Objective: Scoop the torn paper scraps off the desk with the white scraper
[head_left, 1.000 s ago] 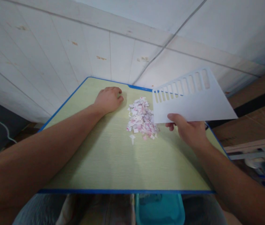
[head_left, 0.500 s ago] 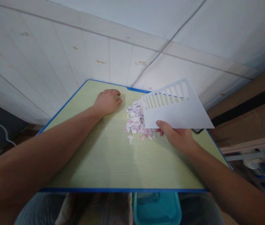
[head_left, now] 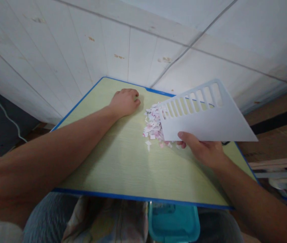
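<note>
In my right hand is a thin white sheet with a row of slots, pinched at its lower edge with the thumb on top. The sheet is tilted above the table, and its left end overlaps a pile of small white and pink paper scraps. My left hand rests on the table left of the pile, its fingers curled in and a small gap beside the thumb. I see nothing in it, though the palm side is hidden.
The pale green table has a blue rim and stands against a white panelled wall. A grey cable runs down that wall. Below the front edge, a turquoise tub sits by my legs. Cardboard lies at the right.
The view has shifted, moving the scene slightly right and up. The slotted sheet looks larger and reaches further right. My left hand stays in the same place on the table.
</note>
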Motion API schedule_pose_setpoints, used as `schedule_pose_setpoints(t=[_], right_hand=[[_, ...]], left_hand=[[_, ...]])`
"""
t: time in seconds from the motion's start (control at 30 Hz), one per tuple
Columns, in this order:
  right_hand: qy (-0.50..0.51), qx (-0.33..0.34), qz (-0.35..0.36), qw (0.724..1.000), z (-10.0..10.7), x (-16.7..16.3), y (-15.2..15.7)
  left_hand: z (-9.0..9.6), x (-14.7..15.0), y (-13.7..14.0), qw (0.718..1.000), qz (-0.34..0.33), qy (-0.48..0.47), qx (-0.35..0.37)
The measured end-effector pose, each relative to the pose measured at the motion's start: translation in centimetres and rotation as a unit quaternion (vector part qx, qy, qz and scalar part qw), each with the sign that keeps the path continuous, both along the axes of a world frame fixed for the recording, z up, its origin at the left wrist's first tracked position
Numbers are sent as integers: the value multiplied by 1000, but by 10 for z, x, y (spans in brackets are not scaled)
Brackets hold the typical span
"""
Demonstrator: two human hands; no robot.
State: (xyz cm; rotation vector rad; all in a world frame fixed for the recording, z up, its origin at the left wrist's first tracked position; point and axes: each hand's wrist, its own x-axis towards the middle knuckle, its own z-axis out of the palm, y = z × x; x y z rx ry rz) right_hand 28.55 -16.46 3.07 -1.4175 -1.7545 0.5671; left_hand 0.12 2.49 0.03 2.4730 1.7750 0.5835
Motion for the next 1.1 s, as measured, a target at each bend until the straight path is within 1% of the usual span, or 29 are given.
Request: schedule_pose_setpoints(t=[0.07, 0.23, 0.33, 0.43, 0.6, 0.7, 0.8, 0.97, 1.1], right_hand=[[4, -11, 19, 1000, 1, -1, -1], [-14, -4, 40, 999, 1, -7, -2], [-37, -8, 72, 997, -1, -8, -3], [-56, -7, 102, 993, -4, -5, -4], [-58, 20, 81, 995, -9, 1, -4], [-65, 24, 105, 992, -8, -2, -7], [-74, 35, 128, 988, -5, -9, -9], [-97, 9, 137, 986, -5, -12, -9], [-59, 3, 118, 991, -5, -8, -7]], left_hand=[[-1, 0, 1, 1000, 1, -4, 0], [0, 1, 1, 1000, 2, -10, -1], [2, 2, -1, 1000, 3, -19, -12], [5, 2, -3, 1000, 8, -7, -20], [4, 3, -1, 1000, 10, -6, -18], [4, 3, -1, 1000, 7, -14, -16], [7, 4, -4, 1000, 2, -2, -17], [11, 7, -8, 999, 8, 21, -23], [10, 6, -7, 1000, 2, 2, -25]])
